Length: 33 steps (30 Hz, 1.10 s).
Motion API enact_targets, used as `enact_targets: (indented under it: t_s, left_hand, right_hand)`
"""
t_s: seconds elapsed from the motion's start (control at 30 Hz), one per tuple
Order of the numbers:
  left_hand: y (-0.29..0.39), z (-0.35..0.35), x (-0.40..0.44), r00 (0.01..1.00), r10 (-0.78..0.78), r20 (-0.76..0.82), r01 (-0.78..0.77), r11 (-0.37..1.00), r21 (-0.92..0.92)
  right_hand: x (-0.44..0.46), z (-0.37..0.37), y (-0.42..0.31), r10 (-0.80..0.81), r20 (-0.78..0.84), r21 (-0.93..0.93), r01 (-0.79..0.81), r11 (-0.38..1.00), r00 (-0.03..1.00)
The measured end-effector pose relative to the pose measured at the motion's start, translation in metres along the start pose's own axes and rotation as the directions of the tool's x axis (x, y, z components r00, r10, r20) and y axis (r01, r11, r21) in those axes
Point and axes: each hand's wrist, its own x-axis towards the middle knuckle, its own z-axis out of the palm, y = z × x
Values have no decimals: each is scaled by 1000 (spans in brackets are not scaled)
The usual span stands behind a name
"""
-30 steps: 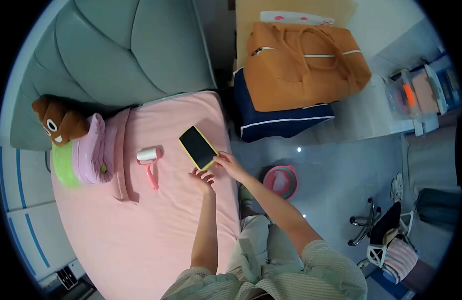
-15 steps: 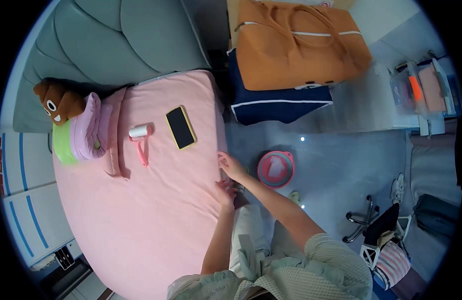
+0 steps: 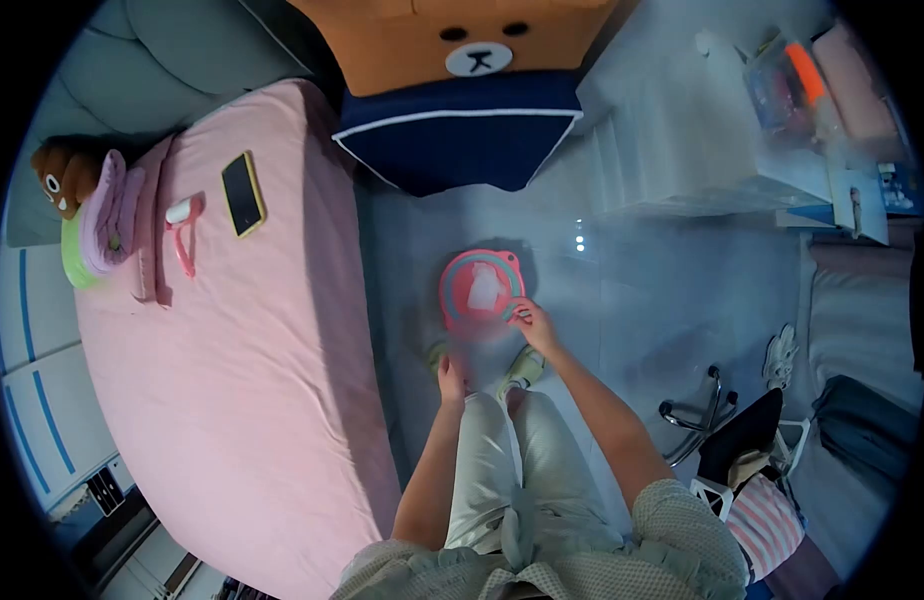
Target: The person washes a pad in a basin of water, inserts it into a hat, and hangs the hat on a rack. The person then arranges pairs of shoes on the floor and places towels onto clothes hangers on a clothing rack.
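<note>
My right hand (image 3: pixel 530 322) hangs in front of me, fingers loosely bent and apart, with nothing visible in it. In the view it overlaps the lower right rim of a pink and grey basin (image 3: pixel 448 292); I cannot tell whether it touches. Inside the basin lies a crumpled whitish cloth (image 3: pixel 484 288). Lower and to the left, my left hand (image 3: pixel 450 383) is near my knee, its fingers slightly blurred but extended and holding nothing visible. The basin stands on the floor ahead of my slippers (image 3: pixel 525 368).
Left is a bed (image 3: pixel 232 370) with a pink sheet, a phone (image 3: pixel 243 195), a lint roller (image 3: pixel 182 230), folded bedding (image 3: pixel 107 220) and a brown plush (image 3: pixel 64 180). Ahead stands a navy box (image 3: pixel 462 140) under a brown bear bag (image 3: pixel 402 50). A chair base (image 3: pixel 697 412) is at right.
My view has turned from the bed towards the floor. Both hands have left the bed's edge; the right is now by the basin in view, the left near my knee.
</note>
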Motion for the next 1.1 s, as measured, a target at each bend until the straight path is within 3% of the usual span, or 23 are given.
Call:
enact_targets:
  t_s: [0.13,0.2,0.3,0.33,0.43,0.53,0.6,0.63,0.73,0.83,0.9,1.0,1.03,1.1]
  left_hand:
    - [-44,-3,73,997,81,16,-82,986,148]
    - [-62,-7,120,995,98,36,-103,968,230]
    - [-88,-14,184,917,366,156,-375,664,647]
    - [-89,-12,197,920,342,190,-371,608,702]
    - [-88,3,247,904,313,293,-408,421,810]
    - [-113,9,315,857,330,396,-478,222,850]
    - [-127,15,353,836,357,417,-480,106,871]
    - [-134,17,367,849,335,409,-468,115,876]
    - [-146,25,399,872,271,408,-452,127,883]
    - [-148,29,410,873,173,456,-481,157,862]
    - [-147,29,418,846,63,529,-529,218,820]
    - [-169,23,440,823,75,563,-451,687,569]
    - [-176,20,448,819,134,558,-465,725,508]
    - [-182,12,463,807,252,534,-495,781,380]
  right_hand:
    - [10,-2,28,74,-6,48,-74,996,997]
    - [38,10,71,-8,-24,-27,7,1000,1000]
    - [74,37,146,-119,-68,-20,118,993,991]
    - [89,46,169,-157,-93,-1,158,987,983]
    - [133,63,216,-183,-4,-230,177,957,983]
    - [170,80,248,-196,128,-583,234,778,972]
    - [190,91,263,-215,185,-583,283,761,959]
    - [197,98,271,-221,216,-582,307,753,951]
    - [214,110,291,-442,278,-607,512,607,853]
    - [223,113,298,-289,362,-652,463,600,886]
    - [227,115,295,-272,377,-708,465,532,885]
    - [223,107,292,-354,397,-673,531,514,847]
    - [222,105,295,-401,399,-641,564,521,825]
    - [224,104,306,-407,342,-319,512,797,847]
